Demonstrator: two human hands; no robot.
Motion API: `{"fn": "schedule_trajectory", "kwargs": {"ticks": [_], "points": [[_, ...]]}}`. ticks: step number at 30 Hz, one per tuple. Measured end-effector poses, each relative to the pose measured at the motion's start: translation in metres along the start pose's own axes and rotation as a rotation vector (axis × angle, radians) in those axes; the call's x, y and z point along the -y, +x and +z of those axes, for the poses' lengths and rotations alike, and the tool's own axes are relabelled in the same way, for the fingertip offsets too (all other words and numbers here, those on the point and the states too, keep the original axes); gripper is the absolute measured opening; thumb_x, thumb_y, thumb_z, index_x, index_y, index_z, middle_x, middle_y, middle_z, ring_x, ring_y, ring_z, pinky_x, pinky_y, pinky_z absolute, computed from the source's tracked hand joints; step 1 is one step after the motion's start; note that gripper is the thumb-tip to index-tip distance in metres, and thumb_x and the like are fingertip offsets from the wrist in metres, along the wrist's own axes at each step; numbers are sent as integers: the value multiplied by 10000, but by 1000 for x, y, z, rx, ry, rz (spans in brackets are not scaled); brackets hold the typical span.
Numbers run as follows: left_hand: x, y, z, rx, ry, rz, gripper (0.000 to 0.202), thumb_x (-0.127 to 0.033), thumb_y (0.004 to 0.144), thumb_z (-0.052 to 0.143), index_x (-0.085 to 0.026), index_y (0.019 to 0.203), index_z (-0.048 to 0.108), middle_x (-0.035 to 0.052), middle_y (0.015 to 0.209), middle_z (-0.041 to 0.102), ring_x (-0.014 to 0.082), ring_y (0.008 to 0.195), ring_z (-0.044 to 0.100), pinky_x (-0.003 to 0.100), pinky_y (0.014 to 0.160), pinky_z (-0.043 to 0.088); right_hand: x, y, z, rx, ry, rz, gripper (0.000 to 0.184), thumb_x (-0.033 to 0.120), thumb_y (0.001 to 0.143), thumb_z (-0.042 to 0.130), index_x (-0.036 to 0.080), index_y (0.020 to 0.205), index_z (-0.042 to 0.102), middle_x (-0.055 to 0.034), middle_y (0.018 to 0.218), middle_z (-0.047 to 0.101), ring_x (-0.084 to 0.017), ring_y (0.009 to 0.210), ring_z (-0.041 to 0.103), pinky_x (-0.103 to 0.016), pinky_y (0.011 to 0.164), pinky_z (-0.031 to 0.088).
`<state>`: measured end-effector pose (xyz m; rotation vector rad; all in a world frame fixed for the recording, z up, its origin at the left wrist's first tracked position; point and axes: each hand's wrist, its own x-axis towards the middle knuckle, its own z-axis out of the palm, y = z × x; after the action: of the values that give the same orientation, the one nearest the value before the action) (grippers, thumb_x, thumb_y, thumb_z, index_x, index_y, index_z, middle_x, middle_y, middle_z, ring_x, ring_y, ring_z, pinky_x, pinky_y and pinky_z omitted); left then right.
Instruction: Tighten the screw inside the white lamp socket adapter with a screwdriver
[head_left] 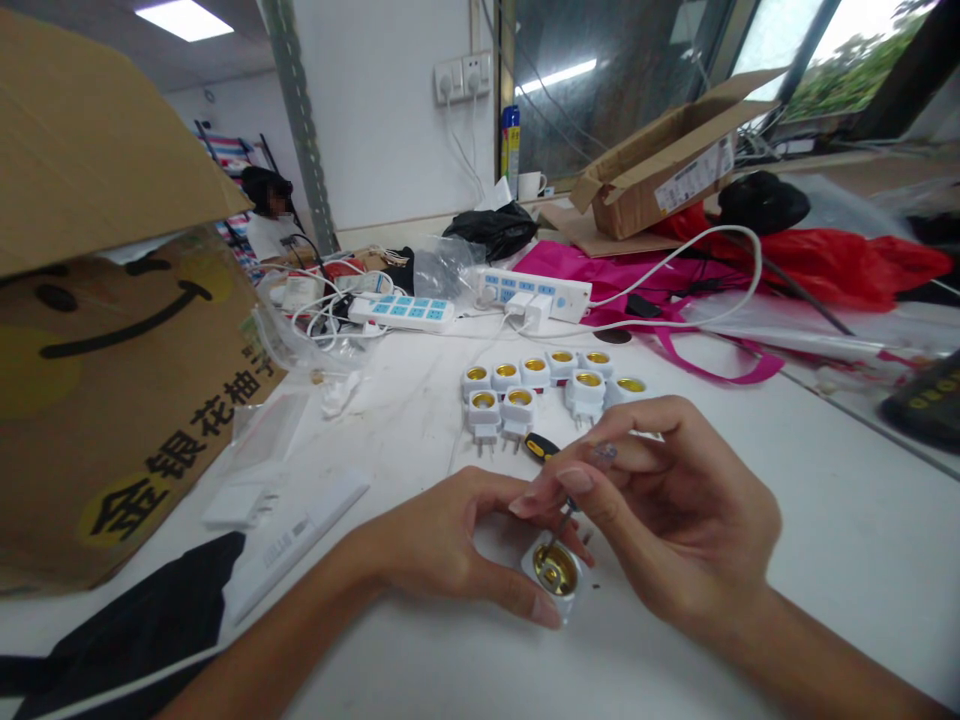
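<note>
My left hand (465,550) grips a white plug-in lamp socket (559,575) low over the table, thumb on the near side and fingers behind it. The socket's gold threaded opening faces up. Pinched in my right hand (675,510) is a small screwdriver (568,518); its thin metal shaft slants down into the opening. Fingers hide most of its handle. Just behind my hands lies a black and yellow tool handle (541,447). Beyond it stand several more white lamp sockets (484,408), gold openings up, some with their plug pins showing.
Power strips (405,312) with white cables lie at the back. A large cardboard box (135,400) stands at left, near a white flat long box (296,545). A pink bag (675,280), red plastic and an open carton (660,170) fill the back right. Another person (270,220) sits far off.
</note>
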<state>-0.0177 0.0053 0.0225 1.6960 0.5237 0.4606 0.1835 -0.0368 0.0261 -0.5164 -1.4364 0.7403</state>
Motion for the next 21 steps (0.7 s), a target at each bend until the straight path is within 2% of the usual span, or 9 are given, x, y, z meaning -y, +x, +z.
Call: {"fn": "schedule_trajectory", "kwargs": {"ticks": [5, 11, 16, 21], "points": [[-1, 0, 0, 5, -114, -92, 498, -236, 665, 1081, -208, 1110, 858, 24, 1162, 843, 227, 1119, 776, 403, 1107, 615, -3, -2, -1, 22, 11, 24, 203, 151, 1098, 743, 283, 1206, 632, -21, 905, 870, -223, 741, 880, -286, 645, 743], [-1, 0, -1, 32, -124, -67, 497, -155, 703, 1048, -225, 1152, 847, -2, 1176, 824, 195, 1124, 760, 348, 1100, 587, -2, -2, -3, 40, 9, 16, 195, 141, 1097, 741, 278, 1203, 650, -7, 888, 854, -216, 737, 877, -281, 636, 736], [-1, 1, 0, 27, -130, -58, 381, -121, 689, 1049, -217, 985, 829, -35, 1129, 824, 167, 1073, 751, 317, 1074, 574, -3, -3, -6, 91, -24, 0, 218, 130, 1111, 712, 289, 1245, 647, -25, 957, 874, -229, 812, 889, -294, 669, 741], [1, 1, 0, 17, -154, -46, 474, -110, 678, 1054, -226, 1084, 840, -26, 1125, 812, 174, 1071, 745, 322, 1025, 573, -4, -3, -10, 132, -71, -15, 162, 136, 1133, 671, 267, 1228, 675, -32, 935, 862, -207, 789, 879, -260, 647, 715]]}}
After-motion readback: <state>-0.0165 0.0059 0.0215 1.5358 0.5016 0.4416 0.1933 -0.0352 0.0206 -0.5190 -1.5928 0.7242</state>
